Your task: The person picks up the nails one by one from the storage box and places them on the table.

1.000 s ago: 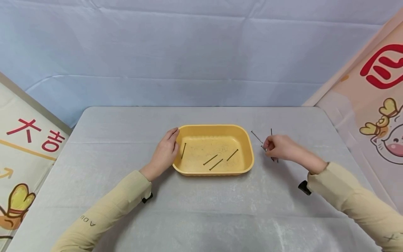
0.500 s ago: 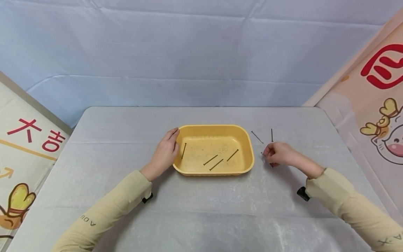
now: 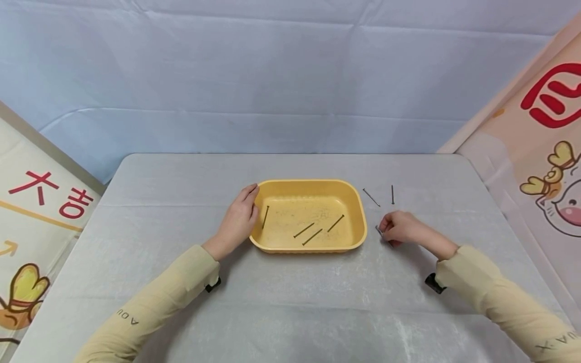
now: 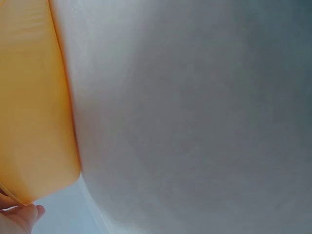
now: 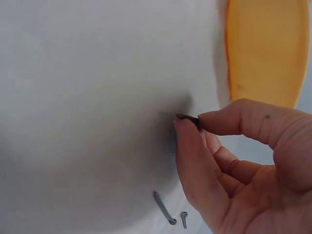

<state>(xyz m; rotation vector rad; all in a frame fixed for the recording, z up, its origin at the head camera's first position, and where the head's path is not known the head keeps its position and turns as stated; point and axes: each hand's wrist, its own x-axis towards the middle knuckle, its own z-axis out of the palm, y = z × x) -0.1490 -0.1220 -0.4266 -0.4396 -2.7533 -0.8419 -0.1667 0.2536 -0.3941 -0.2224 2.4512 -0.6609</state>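
In the head view my left hand (image 3: 235, 220) holds the left rim of a yellow plastic tray (image 3: 308, 249). The left wrist view has the thumb and fingers gripping the rim of the tray (image 4: 36, 117). To the right of the tray, my right hand (image 3: 401, 227) pinches a dark nail (image 5: 187, 118) between thumb and index finger, low over the table. Much of this nail is hidden by the fingers. Beyond that hand, a slanted nail (image 3: 371, 197) and a straighter nail (image 3: 392, 194) lie on the cloth. Several nails lie apart inside the tray, including one nail (image 3: 265, 217) near its left end.
A grey cloth covers the table (image 3: 295, 302). Behind it hangs a pale blue-grey cloth backdrop (image 3: 290, 91). Printed panels stand at both sides, a cream left panel (image 3: 27, 227) and a pink right panel (image 3: 513, 166).
My right hand has moved a little toward the table's front, uncovering the straighter nail beyond it. The left hand, the tray and the nails in it have stayed in place.
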